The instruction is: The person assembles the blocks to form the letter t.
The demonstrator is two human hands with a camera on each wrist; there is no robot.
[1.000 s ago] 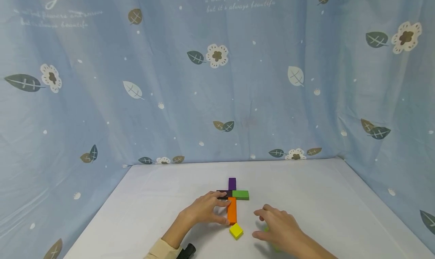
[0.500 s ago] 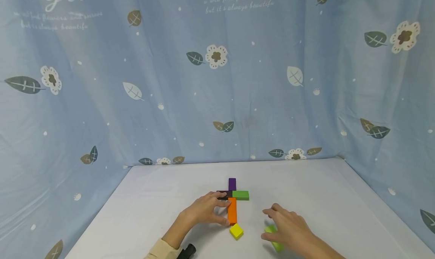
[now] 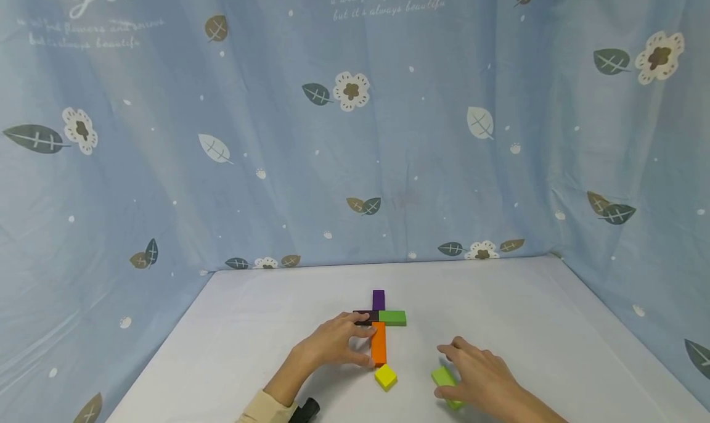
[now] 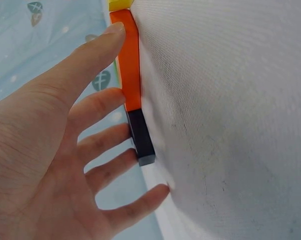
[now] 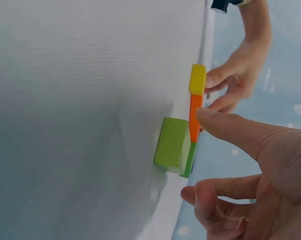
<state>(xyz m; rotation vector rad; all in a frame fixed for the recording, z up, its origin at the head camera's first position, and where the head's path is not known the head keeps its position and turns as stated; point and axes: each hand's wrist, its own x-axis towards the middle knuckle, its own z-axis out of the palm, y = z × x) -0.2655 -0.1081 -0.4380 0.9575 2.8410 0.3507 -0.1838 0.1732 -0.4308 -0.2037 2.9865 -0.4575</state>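
Observation:
My left hand [image 3: 333,341] rests beside the orange block [image 3: 379,347]; in the left wrist view its thumb and index finger touch that block, and further fingers touch the black block [image 4: 140,137]. Beyond the orange block, the black one meets a green block [image 3: 392,318] end to end, with a purple block [image 3: 378,300] standing out behind them. At the near end sits a tilted yellow block [image 3: 386,377]. To the right, my right hand [image 3: 482,377] hovers over a lime green block [image 3: 444,377], fingers spread around it; the hand hides part of this block.
A white cloth-covered table [image 3: 266,299] carries the blocks. Blue curtains [image 3: 410,164] printed with leaves and flowers enclose its back and sides. By the left wrist is a black cylindrical object [image 3: 305,410], next to a beige sleeve [image 3: 266,409].
My right hand has shifted rightward over the lime green block, and more of that block shows. The left hand and the other blocks have stayed in place.

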